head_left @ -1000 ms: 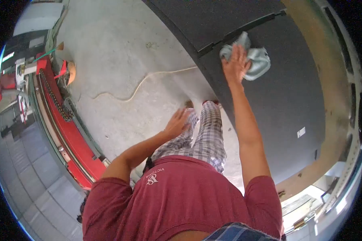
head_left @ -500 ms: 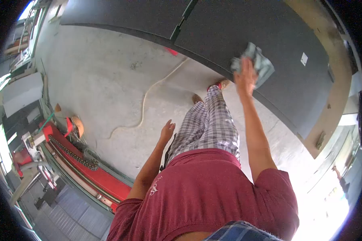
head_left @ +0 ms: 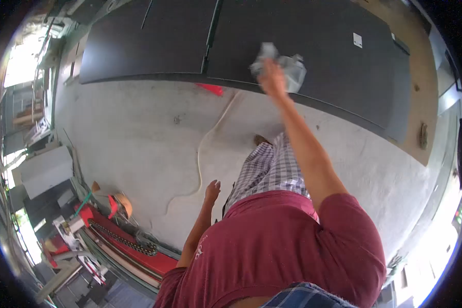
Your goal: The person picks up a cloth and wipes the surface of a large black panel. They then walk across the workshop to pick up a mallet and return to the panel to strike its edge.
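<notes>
Pressed against a dark grey panel (head_left: 333,77), a crumpled pale grey-green rag (head_left: 294,72) lies under my right hand (head_left: 273,81). That hand grips the rag near the panel's front edge; motion blurs its fingers a little. My left hand (head_left: 213,191) hangs at my side above the floor, holding nothing, its fingers loosely bent and slightly apart. A small white label (head_left: 357,40) sits on the panel to the right of the rag. To the left, a narrow gap separates a second dark panel (head_left: 143,46) from the first.
Brown board (head_left: 421,118) shows beyond the panel's right end. A pale hose (head_left: 199,159) runs across the concrete floor (head_left: 138,133), near a red piece (head_left: 210,89) under the panels. At lower left stands a red machine (head_left: 133,246) with a cable chain.
My right hand and the rag have moved left along the panel, closer to the gap. The whole view has turned with my head. My left hand still hangs by my side.
</notes>
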`<move>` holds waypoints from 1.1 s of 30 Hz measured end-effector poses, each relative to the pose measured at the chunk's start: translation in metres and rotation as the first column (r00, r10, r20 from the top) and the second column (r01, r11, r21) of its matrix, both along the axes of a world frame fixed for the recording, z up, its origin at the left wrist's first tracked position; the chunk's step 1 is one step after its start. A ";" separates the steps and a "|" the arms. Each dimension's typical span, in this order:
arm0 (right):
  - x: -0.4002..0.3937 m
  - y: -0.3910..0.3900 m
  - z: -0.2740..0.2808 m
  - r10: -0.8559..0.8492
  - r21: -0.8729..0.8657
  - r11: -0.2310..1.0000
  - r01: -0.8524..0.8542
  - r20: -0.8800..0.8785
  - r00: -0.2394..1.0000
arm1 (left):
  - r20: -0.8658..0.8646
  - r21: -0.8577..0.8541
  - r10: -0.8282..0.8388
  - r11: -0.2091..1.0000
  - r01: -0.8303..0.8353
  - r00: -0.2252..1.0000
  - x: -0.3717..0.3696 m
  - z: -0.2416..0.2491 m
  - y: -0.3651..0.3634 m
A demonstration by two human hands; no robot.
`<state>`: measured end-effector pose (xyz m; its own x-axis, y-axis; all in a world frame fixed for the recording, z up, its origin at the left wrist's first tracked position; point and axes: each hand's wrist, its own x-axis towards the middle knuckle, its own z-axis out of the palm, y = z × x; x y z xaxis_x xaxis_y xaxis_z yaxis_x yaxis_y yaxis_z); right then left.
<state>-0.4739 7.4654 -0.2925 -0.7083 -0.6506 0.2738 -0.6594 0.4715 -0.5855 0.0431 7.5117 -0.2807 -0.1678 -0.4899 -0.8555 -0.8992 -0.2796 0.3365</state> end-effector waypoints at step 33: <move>-0.037 0.015 0.034 0.328 0.371 0.858 -0.356 0.138 0.935 | 0.023 -0.056 0.035 0.998 -0.033 0.999 -0.112 0.054 0.135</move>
<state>-0.5109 7.4802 -0.2590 -0.4295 -0.8988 -0.0879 -0.7862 0.4200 -0.4534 -0.0691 7.6471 -0.2265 -0.1298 -0.5417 -0.8305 -0.8977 -0.2915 0.3304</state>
